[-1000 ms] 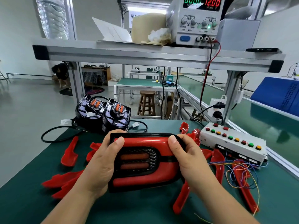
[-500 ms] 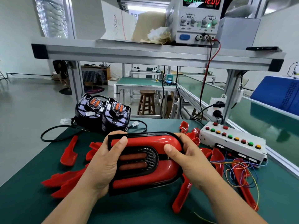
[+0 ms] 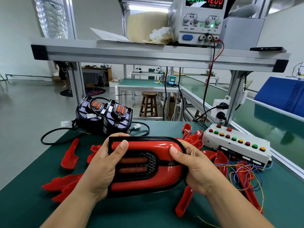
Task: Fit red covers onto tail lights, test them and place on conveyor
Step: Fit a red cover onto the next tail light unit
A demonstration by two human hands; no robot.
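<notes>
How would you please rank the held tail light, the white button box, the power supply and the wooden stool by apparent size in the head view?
1. tail light, nearest the camera.
2. button box and power supply: too alike to rank; the supply is cropped.
3. wooden stool, far away.

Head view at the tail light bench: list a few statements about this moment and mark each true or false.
1. Both the left hand and the right hand grip one tail light wearing a red cover. True.
2. The power supply shows 24.00 in red. False: it shows 12.00.
3. Behind the held one stand two black tail lights without covers. True.
4. The button box lies left of the hands. False: it lies to their right.
5. On the green mat lie loose red covers. True.
</notes>
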